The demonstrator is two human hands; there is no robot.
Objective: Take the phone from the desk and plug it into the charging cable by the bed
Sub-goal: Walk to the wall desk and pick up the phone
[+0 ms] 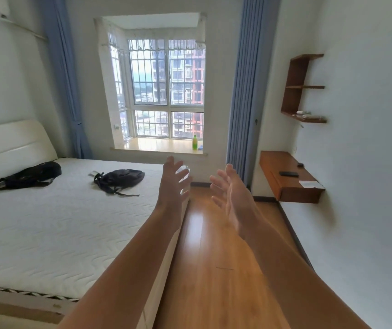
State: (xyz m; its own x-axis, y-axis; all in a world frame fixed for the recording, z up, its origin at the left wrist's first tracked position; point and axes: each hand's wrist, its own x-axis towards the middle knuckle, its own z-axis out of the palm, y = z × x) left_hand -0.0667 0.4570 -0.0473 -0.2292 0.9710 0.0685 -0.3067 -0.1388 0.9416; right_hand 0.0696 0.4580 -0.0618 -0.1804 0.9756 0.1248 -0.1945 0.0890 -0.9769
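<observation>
Nothing of the task is done yet, judging by how things lie. Nearest the camera, the person's two bare forearms reach forward over the strip of wooden floor point(214, 257) that runs between the bed and the right wall. The left hand point(172, 184) is spread wide, fingers apart and slightly blurred, holding nothing; it hangs above the near corner of the mattress edge. The right hand point(231, 193) is likewise spread, palm turned inward toward the left, and empty.

To the left of the left hand lies the bed point(59, 222), with a bare white mattress. On it, beyond and left of that hand, sits a dark backpack point(119, 179) with loose straps, and farther left, close to the headboard, a second black bag point(28, 174). Just beside the backpack something small and pale shows; whether that is the charging cable cannot be told, and no cable is clearly seen anywhere.

Beyond and to the right of the right hand, well apart from it, a wooden desk point(282, 191) juts from the wall. The phone point(288, 173) lies flat on its top, untouched, with a white sheet of paper point(311, 184) nearer the front edge and a small dark object point(300, 164) behind.

Everything is left: walking to the desk, picking up the phone, finding the cable at the bed, and plugging in.

Farthest off, a green bottle point(194, 142) stands on the window ledge.
</observation>
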